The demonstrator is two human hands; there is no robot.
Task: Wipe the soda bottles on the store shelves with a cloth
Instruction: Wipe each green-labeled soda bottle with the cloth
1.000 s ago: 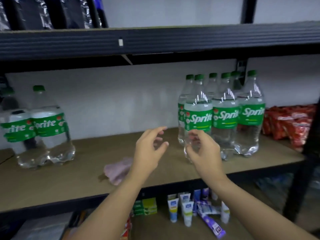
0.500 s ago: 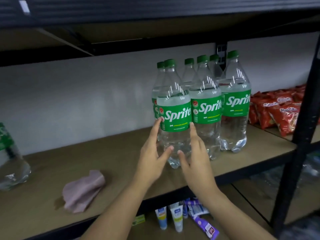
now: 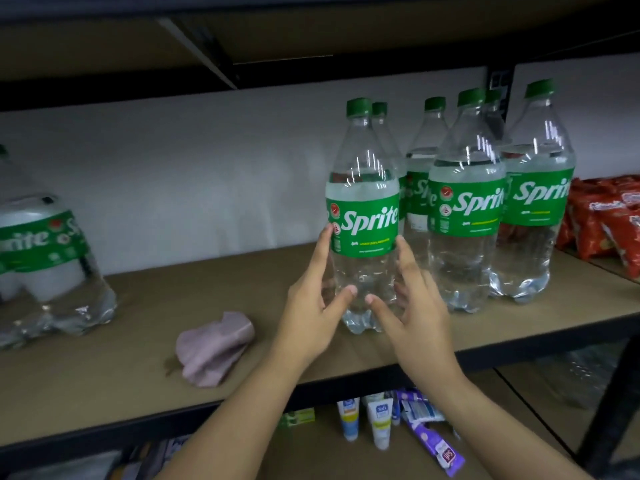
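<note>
Could slip or tip near the shelf [image 3: 104, 386] edge, since left hand [image 3: 313, 317] and right hand [image 3: 414, 317] only cup the front bottle [image 3: 363, 237] low, fingers spread, thumbs nearly meeting, grip loose, not clamped. Cloth [image 3: 213, 348] idle, just left of the hands. Behind, five more bottles [image 3: 465, 216], easily knocked.

The left Sprite bottles [image 3: 52, 265] are cut by the frame edge; tube labels [image 3: 381, 422] below are unreadable.
</note>
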